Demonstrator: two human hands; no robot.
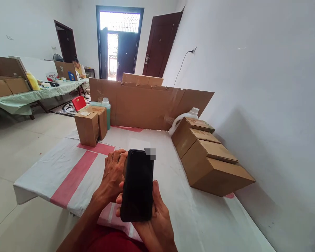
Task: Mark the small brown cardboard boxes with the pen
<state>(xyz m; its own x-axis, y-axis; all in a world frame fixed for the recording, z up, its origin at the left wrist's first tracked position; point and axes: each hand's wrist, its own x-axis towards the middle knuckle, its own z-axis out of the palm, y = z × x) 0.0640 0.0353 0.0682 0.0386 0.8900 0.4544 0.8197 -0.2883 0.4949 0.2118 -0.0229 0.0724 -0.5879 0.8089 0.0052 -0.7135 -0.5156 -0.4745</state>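
Observation:
A black smartphone [137, 185] stands tilted toward me, its dark screen facing me. My right hand [159, 217] is closed round it from below, with the thumb on the right edge and fingertips showing at the left edge. Just left of the phone, my left hand [114, 171] is low over the table with its back up and its fingers bent and close together. The phone hides part of that hand, and what lies under its fingers cannot be made out.
A white cloth with red bands covers the table [199, 217]. Cardboard boxes [210, 164] line the right side; two smaller boxes [86, 127] and a green bottle [107, 113] stand left. Behind are a cardboard panel [141, 105] and a white jug [182, 119]. A person [80, 69] sits far left.

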